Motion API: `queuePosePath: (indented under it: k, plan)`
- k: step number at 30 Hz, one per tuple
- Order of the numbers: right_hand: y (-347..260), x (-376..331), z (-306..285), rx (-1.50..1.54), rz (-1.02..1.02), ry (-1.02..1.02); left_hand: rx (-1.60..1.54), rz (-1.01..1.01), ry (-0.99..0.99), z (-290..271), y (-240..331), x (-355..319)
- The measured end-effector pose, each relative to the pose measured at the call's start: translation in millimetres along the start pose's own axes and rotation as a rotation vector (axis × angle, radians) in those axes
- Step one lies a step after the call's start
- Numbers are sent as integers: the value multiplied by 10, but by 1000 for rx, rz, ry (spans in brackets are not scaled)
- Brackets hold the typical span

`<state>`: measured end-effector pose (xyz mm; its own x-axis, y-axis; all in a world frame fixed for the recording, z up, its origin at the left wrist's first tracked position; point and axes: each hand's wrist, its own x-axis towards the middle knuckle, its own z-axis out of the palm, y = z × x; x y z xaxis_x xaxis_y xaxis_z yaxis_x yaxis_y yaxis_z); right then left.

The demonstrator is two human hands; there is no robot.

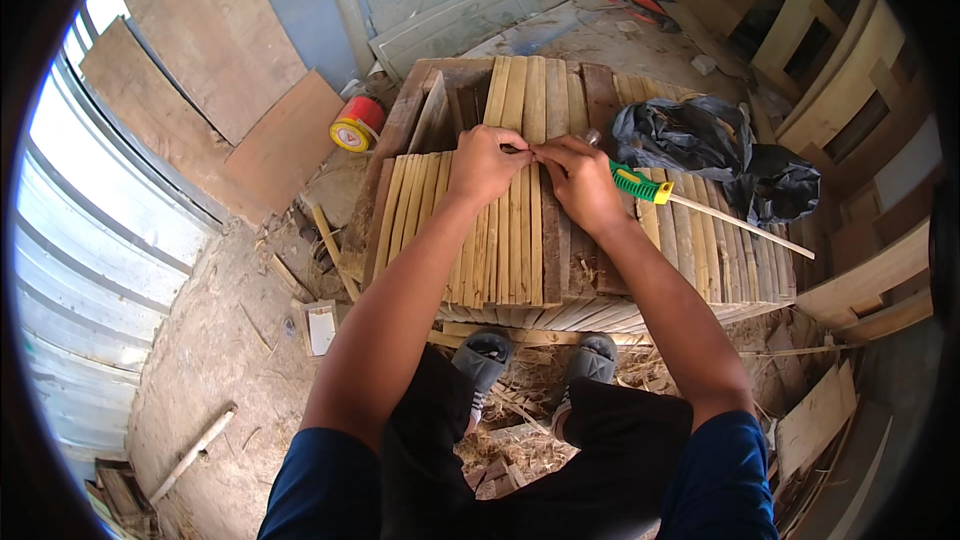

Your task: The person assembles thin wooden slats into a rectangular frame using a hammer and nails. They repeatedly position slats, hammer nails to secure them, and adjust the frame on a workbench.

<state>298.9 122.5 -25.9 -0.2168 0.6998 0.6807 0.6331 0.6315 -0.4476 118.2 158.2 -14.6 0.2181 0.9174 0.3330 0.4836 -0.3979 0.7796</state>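
Note:
My left hand and my right hand meet over the top of a box-like piece covered in wooden slats. The fingertips of both are pinched together around something too small to make out. Just beside my right hand a green and yellow tool handle rests over the slats, its other end partly hidden by the hand. A thin pale stick extends to the right from near the handle. Close by lies a crumpled black plastic bag. Left of my left hand, the box top has an opening with dark inner boards.
A red and yellow round container stands left of the box. Plywood sheets lean at the back left, beside a corrugated metal wall. Wooden frames stand at the right. Wood scraps and shavings litter the floor around my sandals.

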Motion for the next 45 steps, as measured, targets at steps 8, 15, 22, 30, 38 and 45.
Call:
queuePosePath:
  k: [8, 15, 22, 30, 38, 45]
  plan:
    - [-83, 188, -531, -151, 160, 71, -2, -15, -29, 28, -6, 24]
    - [-24, -80, -972, -662, 392, -414, -25, -67, -50, 26, -5, 39]
    - [81, -116, -920, -703, 149, -274, -29, -29, -40, 24, -15, 53]
    - [-346, 43, -960, 11, 330, -139, -17, -31, -46, 19, 2, 54]
    - [-344, 58, -876, -5, 261, -161, 8, -59, -61, 13, 3, 58]
    - [-411, 86, -824, -5, 257, -169, 28, -36, -60, 8, -10, 66]
